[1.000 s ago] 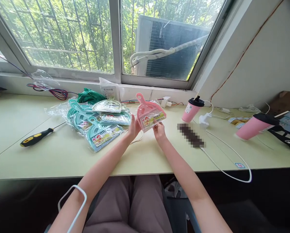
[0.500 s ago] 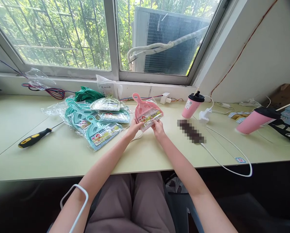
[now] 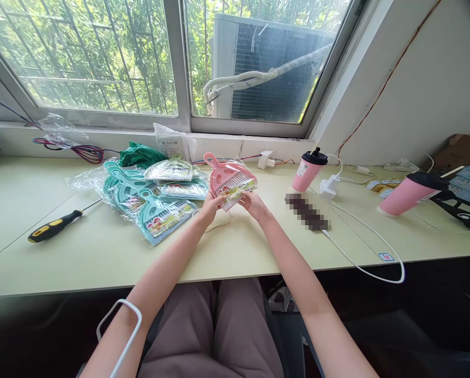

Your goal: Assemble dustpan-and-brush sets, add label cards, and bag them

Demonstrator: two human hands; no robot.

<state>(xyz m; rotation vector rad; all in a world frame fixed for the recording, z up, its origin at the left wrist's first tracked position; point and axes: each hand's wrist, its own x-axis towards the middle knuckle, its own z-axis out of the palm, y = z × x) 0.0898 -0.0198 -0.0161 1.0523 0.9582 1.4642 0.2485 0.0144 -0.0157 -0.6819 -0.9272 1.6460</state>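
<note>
A pink dustpan set [image 3: 231,178] in clear wrap is held just above the table, its looped handle pointing up and left. My left hand [image 3: 212,206] grips its lower left corner, thumb on the front. At its lower right edge, my right hand [image 3: 253,203] pinches the wrap, fingers bent. Left of them lie several wrapped teal sets, the nearest teal set [image 3: 166,218] being closest to my left hand. A pale green set [image 3: 170,170] rests on top of the pile.
A screwdriver [image 3: 56,227] lies at the left. Behind the pile are a green bag [image 3: 140,155] and cables [image 3: 87,152]. To the right stand a pink cup [image 3: 309,170], a white charger [image 3: 329,185] and a tilted pink cup [image 3: 410,194]. A blurred-out dark object [image 3: 308,211] has a white cable.
The pink set has shifted slightly left with both hands and tilted a little. My right hand's fingers have moved along its lower edge. The whole view has shifted slightly.
</note>
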